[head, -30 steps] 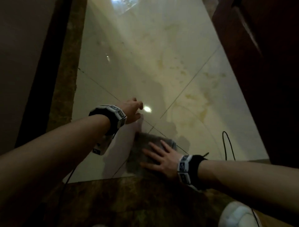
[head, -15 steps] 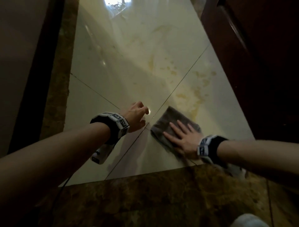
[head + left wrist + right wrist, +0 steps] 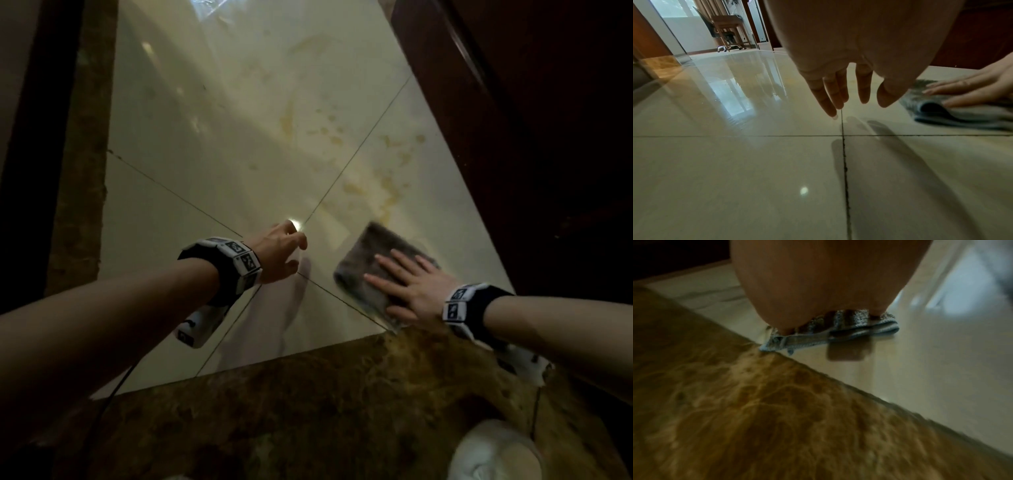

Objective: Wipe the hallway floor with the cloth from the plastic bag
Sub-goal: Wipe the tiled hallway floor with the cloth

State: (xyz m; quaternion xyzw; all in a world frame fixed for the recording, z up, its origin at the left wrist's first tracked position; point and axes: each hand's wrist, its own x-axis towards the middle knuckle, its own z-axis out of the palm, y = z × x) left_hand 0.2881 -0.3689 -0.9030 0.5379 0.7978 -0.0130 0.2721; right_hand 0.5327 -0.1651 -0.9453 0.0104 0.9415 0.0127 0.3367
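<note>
A folded grey cloth point(image 3: 368, 260) lies flat on the glossy cream floor tiles point(image 3: 212, 144). My right hand point(image 3: 407, 281) presses on it with straight, spread fingers; the cloth's near corner reaches the brown marble border. The left wrist view shows the cloth point(image 3: 962, 113) at far right under those fingers, and the right wrist view shows its folded edge point(image 3: 838, 332) below the palm. My left hand point(image 3: 284, 251) is braced on the tile near the grout cross, fingers straight and pointing down, holding nothing point(image 3: 846, 104). Yellowish stains point(image 3: 387, 192) mark the tiles beyond the cloth.
A brown marble border point(image 3: 308, 411) runs along the near edge and a strip point(image 3: 82, 171) along the left. A dark wooden door point(image 3: 513, 137) stands at the right. A white shoe point(image 3: 496, 452) shows at bottom right. A chair point(image 3: 725, 30) stands far down the hallway.
My right hand has slid the cloth to the right across the tiles, from the near middle toward the door side. The left hand stayed planted near the grout cross.
</note>
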